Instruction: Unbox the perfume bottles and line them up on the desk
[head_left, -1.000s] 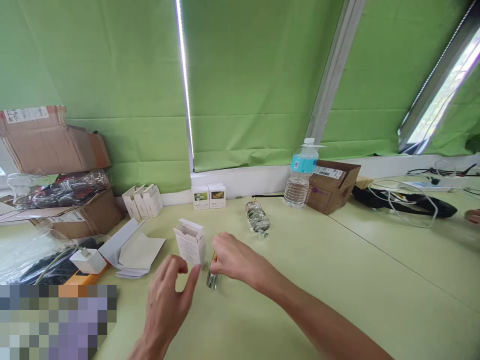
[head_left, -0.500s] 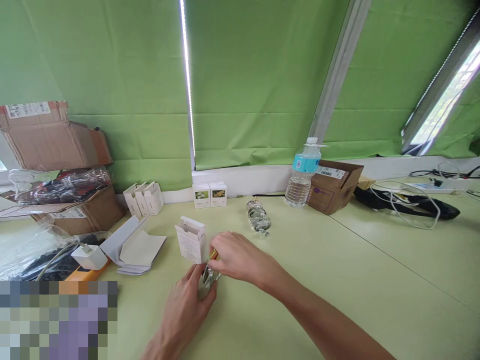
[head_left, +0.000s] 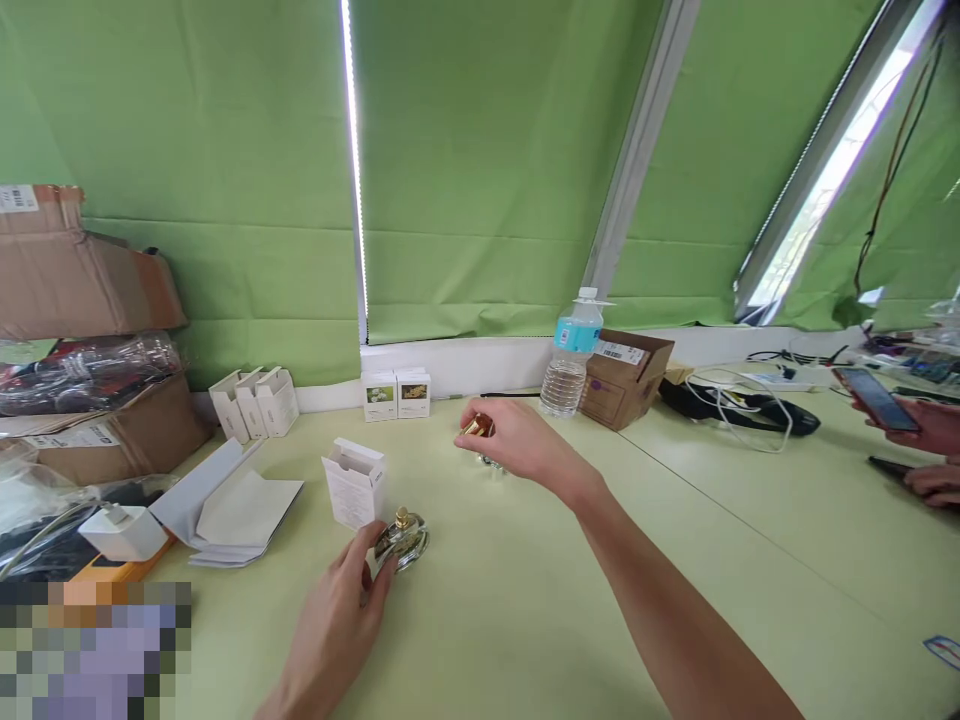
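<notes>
Head view, taken from my own position at the bench.

Item: my left hand [head_left: 330, 625], lower centre, closed around the lower left side of a perfume bottle [head_left: 401, 540]. The bottle is round and glass with a gold neck, and it sits just right of an open carton [head_left: 352, 482].

Item: my right hand [head_left: 517, 440], centre, reaching out with fingers [head_left: 469, 415] together over a gold piece [head_left: 476, 428]. I cannot tell whether that piece is gripped or only touched. A second bottle [head_left: 491, 462] lies mostly hidden under this hand.

On the bench [head_left: 675, 600], left of the carton: a flat card [head_left: 247, 510] and a charger [head_left: 124, 533].

Along the back edge: three white cartons [head_left: 255, 402], two picture boxes [head_left: 396, 395], a water bottle [head_left: 574, 350] and a cardboard box [head_left: 622, 378].

Upper left: stacked cardboard boxes [head_left: 75, 275] with wrapped bottles [head_left: 90, 375] between them.

Right: a black pouch [head_left: 739, 412] tangled with white cable. At the far right edge, a co-worker's hand [head_left: 934, 425] holds a phone [head_left: 877, 400].

Behind everything: a green curtain [head_left: 187, 150].
</notes>
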